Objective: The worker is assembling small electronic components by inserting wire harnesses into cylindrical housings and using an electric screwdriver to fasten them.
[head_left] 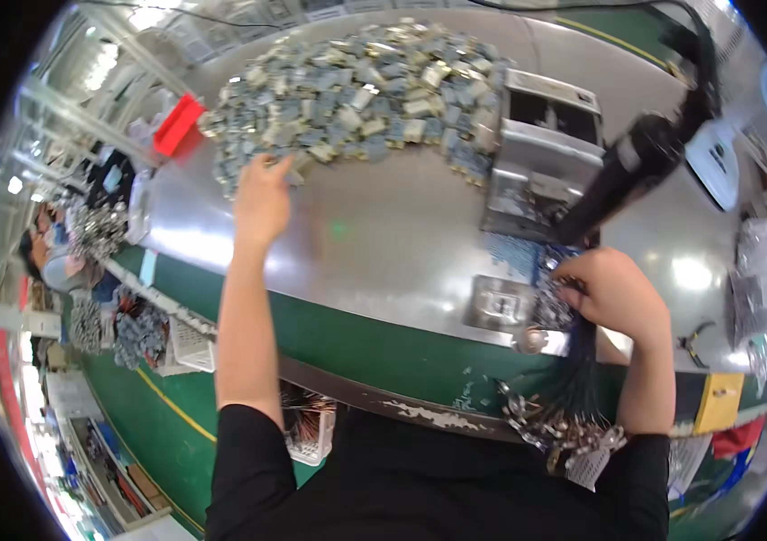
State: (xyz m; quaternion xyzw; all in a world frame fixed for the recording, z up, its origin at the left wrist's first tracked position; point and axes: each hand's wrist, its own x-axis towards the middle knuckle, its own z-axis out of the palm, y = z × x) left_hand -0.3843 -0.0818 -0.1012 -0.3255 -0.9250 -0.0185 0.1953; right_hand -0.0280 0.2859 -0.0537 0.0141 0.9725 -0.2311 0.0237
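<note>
My left hand (262,198) reaches to the near left edge of a large pile of small grey and cream block-shaped parts (356,99). Its fingers are bent together at the parts there; what lies between them is too blurred to name. On the right, my right hand (620,293) is closed, fingertips down, at a cluster of small shiny metal pieces (550,307). Whatever it grips is hidden by the fingers. Below that hand a bundle of dark wires (582,370) hangs over the table edge, ending in metal-tipped pieces (573,435).
A grey metal bench machine (547,144) stands right of the pile, with a thick black jointed tube (627,171) slanting down beside it. A shallow metal tray (499,302) lies left of my right hand. Pliers (694,345), a yellow box (719,403) and a red bin (178,124) sit farther out.
</note>
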